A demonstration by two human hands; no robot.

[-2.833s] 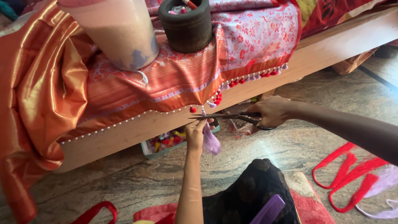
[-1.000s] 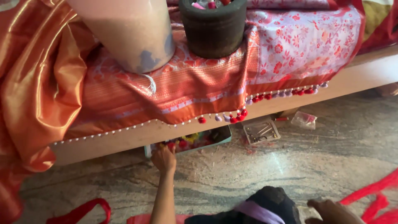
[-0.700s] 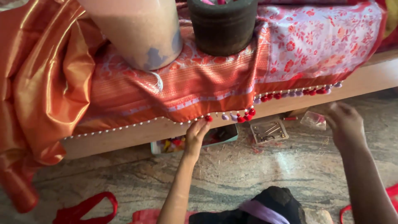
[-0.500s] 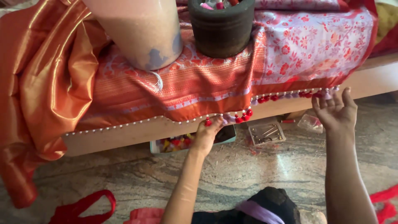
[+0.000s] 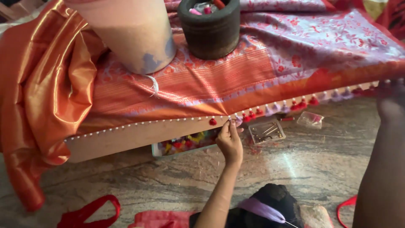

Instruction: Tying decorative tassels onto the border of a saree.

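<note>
While the left hand [image 5: 230, 141] pinches the tasselled sari edge [image 5: 253, 114], the blurred right hand's [image 5: 390, 103] grip is unclear.

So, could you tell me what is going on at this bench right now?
A person's left hand pinches the tasselled edge of an orange and pink silk cloth draped over a wooden bench. The right hand holds the same edge farther along, stretching it. A clear box of pins lies on the floor below.

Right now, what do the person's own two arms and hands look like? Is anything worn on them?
Both arms are bare: no sleeve shows on either forearm. The left hand wears no glove, and no ring, bangle or watch is visible on it. The right hand is blurred at the picture's edge, so small things on it cannot be told.
</note>
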